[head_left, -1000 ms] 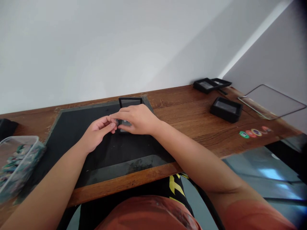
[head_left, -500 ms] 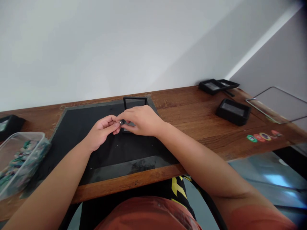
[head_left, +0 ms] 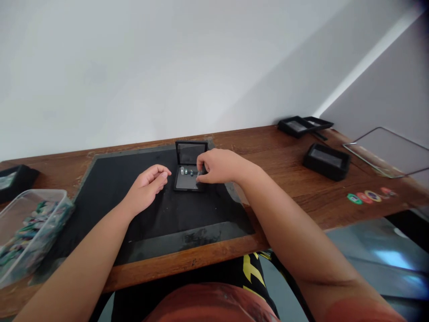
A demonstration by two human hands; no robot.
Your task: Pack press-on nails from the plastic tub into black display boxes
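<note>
A small black case [head_left: 188,182] stands with its framed, see-through lid [head_left: 191,152] raised at the back. Several small shiny bead-like pieces [head_left: 187,171] sit in a row on its grey inside. At the case's right end is my right hand [head_left: 217,165], thumb and fingers pinched low over the row; what they hold is too small and hidden to name. Left of the case, apart from it, my left hand [head_left: 149,183] hovers above the black mat [head_left: 150,214] with fingers curled and thumb pressed to them; whatever may be inside is hidden.
At the left stands a clear plastic tub [head_left: 36,197] of small wrapped pieces, with a black box [head_left: 20,181] behind it. To the right are a black box [head_left: 326,161], an open black case [head_left: 295,126], a wire frame [head_left: 378,129] and several round stickers [head_left: 363,197].
My hands, together before, have parted. The right one has moved right to the case's right end, uncovering the row of small pieces. My left hand stays left of the case.
</note>
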